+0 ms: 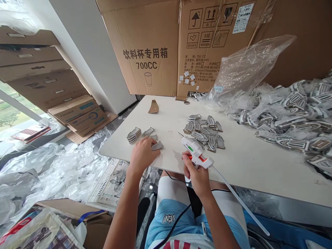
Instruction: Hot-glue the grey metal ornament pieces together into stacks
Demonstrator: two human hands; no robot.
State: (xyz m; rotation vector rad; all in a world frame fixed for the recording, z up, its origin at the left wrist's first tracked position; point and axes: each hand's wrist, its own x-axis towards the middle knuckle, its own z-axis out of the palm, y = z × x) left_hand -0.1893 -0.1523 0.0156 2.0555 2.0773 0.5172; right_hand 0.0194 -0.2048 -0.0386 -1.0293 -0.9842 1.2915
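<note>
My right hand is closed around the handle of a white glue gun, whose nozzle points up and left; a long glue stick sticks out of its back. At the left of the white table, my left hand has its fingers on a small grey metal-like piece. A short stack of similar pieces stands beyond that hand, with another loose piece beside it. Beyond the glue gun lies a loose pile of these pieces.
A large heap of plastic-wrapped pieces covers the table's right side. Cardboard boxes stand along the back, and a brown scrap lies before them. Plastic bags cover the floor at left. A black cable crosses my lap.
</note>
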